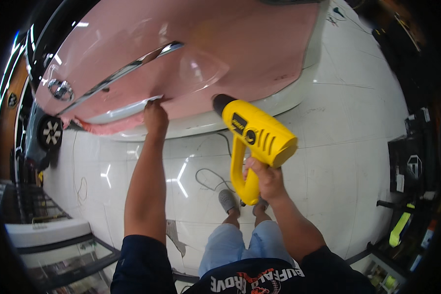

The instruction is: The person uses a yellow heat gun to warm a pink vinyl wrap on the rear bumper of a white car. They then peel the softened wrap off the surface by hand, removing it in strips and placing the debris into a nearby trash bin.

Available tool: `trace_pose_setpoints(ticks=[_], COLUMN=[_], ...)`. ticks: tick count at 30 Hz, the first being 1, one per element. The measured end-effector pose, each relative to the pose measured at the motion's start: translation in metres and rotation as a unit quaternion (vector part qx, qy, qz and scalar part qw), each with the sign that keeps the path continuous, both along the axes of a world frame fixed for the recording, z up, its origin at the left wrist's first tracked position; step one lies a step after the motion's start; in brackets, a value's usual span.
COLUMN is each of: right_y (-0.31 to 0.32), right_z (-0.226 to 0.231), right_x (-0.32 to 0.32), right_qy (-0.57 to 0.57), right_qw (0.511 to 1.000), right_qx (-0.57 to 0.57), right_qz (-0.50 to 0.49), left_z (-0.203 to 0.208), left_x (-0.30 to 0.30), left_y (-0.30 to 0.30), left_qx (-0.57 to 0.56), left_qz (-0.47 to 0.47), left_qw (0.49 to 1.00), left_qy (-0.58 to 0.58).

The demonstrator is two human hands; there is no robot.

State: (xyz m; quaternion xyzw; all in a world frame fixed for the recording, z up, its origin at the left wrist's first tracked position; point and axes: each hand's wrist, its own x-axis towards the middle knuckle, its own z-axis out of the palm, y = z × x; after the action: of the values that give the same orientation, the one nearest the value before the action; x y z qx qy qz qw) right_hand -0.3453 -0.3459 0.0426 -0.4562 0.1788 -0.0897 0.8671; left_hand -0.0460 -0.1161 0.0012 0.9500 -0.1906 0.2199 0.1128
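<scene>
My right hand (265,179) is wrapped round the handle of a yellow heat gun (259,128). Its black nozzle points up and left at a car panel covered in pink film (264,54). My left hand (156,117) is closed at the panel's lower edge, fingertips against the film; a small pale edge shows there, but what the fingers hold is not clear. Left of that hand, a bare white strip (115,115) shows above a crumpled pink film edge (117,126). The film bulges in a loose, shiny pocket (201,71) above and right of my left hand.
A chrome trim bar (127,73) and a round emblem (61,90) sit on the panel. A dark cable (210,171) loops over the white tiled floor (338,147) near my feet. Black cases (406,164) line the right side; a white-topped cart (49,232) stands lower left.
</scene>
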Motion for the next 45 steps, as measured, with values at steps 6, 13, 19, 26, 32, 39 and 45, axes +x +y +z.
trace_pose_setpoints(ticks=[6,13,19,26,32,39,45], right_y=[0.014,0.029,0.023,0.006,-0.032,-0.047,-0.036], right_z=[0.001,0.005,0.008,0.008,0.005,-0.002,-0.004], right_x=[-0.006,-0.006,-0.001,-0.005,-0.011,-0.020,-0.029], right_qy=[0.033,0.050,0.031,0.043,0.027,0.023,0.049], right_qw=[0.999,0.998,0.999,0.998,0.999,0.997,0.996], right_qx=[0.022,0.013,-0.029,-0.016,-0.034,-0.041,0.040], right_qz=[-0.016,-0.030,-0.018,-0.038,0.027,0.056,0.060], left_z=[0.000,-0.001,0.038,0.008,0.007,0.000,0.002], left_x=[-0.014,-0.049,-0.040,-0.026,-0.031,-0.049,-0.087], left_y=[0.003,0.020,-0.011,-0.047,-0.046,-0.024,-0.018], left_qx=[-0.028,-0.061,0.013,0.050,0.000,-0.082,-0.064], left_qz=[0.028,-0.053,-0.014,0.076,0.099,0.025,0.004], left_qw=[0.999,0.992,1.000,0.996,0.995,0.995,0.992], left_qy=[0.036,0.098,0.011,-0.009,0.010,0.046,0.106])
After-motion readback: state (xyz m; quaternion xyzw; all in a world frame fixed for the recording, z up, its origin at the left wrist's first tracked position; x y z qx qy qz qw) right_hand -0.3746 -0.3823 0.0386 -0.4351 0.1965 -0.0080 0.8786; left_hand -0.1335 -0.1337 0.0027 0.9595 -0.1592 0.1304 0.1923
